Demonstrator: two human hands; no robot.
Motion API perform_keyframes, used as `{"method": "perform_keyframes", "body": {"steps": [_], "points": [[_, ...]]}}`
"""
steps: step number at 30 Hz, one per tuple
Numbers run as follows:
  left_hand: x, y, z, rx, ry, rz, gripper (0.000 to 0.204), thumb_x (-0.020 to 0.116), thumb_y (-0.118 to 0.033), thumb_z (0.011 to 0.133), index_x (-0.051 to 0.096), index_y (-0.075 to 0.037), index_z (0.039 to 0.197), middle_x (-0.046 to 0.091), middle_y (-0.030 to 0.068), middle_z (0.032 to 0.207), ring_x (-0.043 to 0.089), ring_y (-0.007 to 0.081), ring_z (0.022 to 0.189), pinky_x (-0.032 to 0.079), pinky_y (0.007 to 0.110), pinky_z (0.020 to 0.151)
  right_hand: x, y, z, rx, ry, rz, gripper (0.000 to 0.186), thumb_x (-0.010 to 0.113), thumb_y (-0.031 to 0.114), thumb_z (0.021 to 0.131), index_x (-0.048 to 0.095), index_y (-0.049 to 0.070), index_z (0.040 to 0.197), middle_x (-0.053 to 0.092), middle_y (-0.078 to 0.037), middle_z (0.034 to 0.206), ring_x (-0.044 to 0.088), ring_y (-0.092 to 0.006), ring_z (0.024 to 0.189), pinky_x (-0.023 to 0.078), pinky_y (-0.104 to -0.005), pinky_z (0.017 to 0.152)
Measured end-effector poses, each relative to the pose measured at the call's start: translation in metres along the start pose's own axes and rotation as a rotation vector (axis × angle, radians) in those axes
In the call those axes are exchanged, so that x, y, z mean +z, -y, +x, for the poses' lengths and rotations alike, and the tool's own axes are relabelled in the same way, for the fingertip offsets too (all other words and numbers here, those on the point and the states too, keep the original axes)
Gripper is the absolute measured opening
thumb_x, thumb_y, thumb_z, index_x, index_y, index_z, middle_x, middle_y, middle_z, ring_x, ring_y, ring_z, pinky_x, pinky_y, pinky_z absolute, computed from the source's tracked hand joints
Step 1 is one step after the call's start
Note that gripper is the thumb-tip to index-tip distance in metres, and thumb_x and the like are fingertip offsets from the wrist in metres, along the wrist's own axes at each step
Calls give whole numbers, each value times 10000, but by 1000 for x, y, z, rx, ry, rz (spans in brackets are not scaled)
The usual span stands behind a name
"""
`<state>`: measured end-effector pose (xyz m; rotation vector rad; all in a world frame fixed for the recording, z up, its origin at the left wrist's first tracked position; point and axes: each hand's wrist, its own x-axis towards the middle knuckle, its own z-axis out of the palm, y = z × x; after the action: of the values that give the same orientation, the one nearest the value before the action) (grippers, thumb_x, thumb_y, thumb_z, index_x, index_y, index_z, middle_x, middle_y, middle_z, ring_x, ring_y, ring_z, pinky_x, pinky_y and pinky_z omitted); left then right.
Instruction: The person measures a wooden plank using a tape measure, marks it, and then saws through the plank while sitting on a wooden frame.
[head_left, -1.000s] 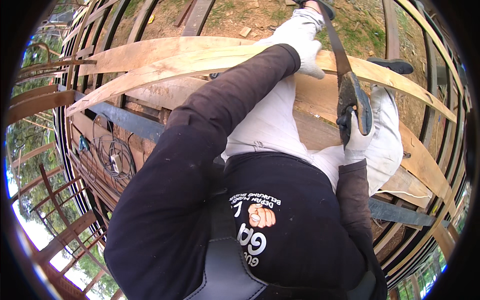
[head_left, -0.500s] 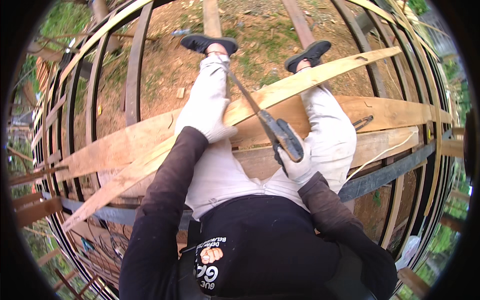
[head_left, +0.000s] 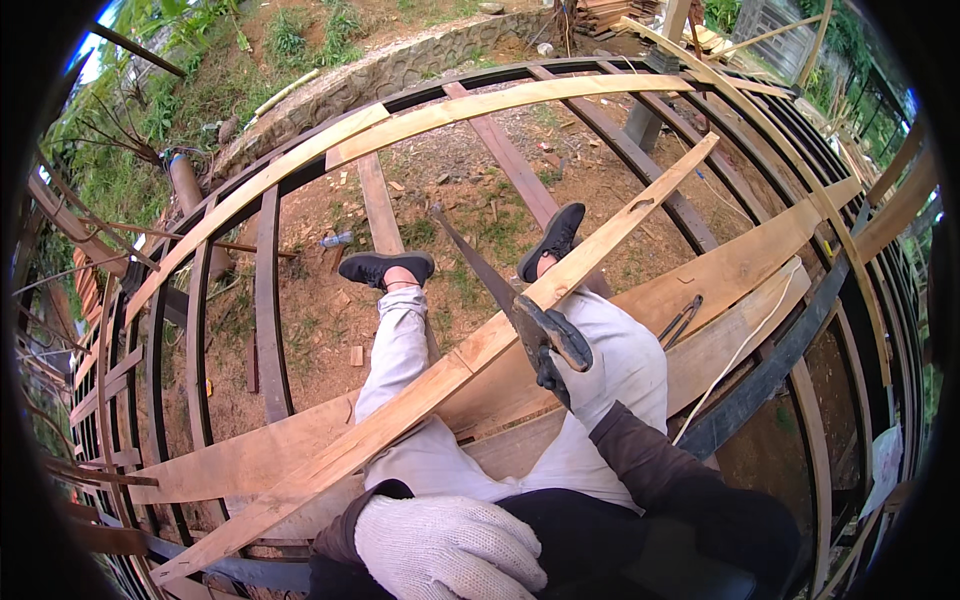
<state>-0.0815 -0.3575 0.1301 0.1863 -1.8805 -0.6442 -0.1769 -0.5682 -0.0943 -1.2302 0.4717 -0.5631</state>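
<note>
My right hand (head_left: pixel 585 385) squeezes the saw (head_left: pixel 535 328) over the board (head_left: pixel 380 427); left hand (head_left: pixel 450 545) this side of it, grip I can't tell!

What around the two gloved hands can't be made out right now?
All in the head view:
Left hand: palm, hidden by the hand's own back; lower side, cut off by the bottom edge.
Saw: grip, partly covered by the right hand; teeth, too small.
Plank: underside, hidden by its top face.
</note>
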Motion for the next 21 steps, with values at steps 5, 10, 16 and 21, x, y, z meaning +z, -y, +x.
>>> {"method": "perform_keyframes", "body": {"steps": [5,10,16,21], "points": [[10,3,2,144,-71,266,129,600,-150,931,704,-75,912,699,187,980,676,359,817,544,483,730,-22,-43,-7,-13,-106,-193,420,644,4,934,549,-8,1343,649,-51,935,591,-123,621,508,-281,534],[24,-3,-9,156,-309,615,130,642,-180,881,716,-74,870,714,172,880,703,319,751,581,497,726,-24,-41,-9,122,-141,-159,584,768,128,880,521,-31,1385,621,-140,1291,611,-201,1156,491,-326,995],[7,-33,-32,-265,-93,882,340,610,-224,908,694,-42,1183,662,150,1237,672,322,1048,537,483,937,-34,-3,-16,172,-81,-219,545,754,120,881,537,-46,1353,637,-157,1245,622,-216,1111,507,-332,960],[-21,-29,-39,-412,-346,1145,224,720,-197,808,724,-75,996,709,74,975,696,287,883,548,466,812,-55,56,-4,-284,72,-552,543,654,73,896,518,-19,1414,662,-105,1156,623,-119,769,515,-266,689]]}}
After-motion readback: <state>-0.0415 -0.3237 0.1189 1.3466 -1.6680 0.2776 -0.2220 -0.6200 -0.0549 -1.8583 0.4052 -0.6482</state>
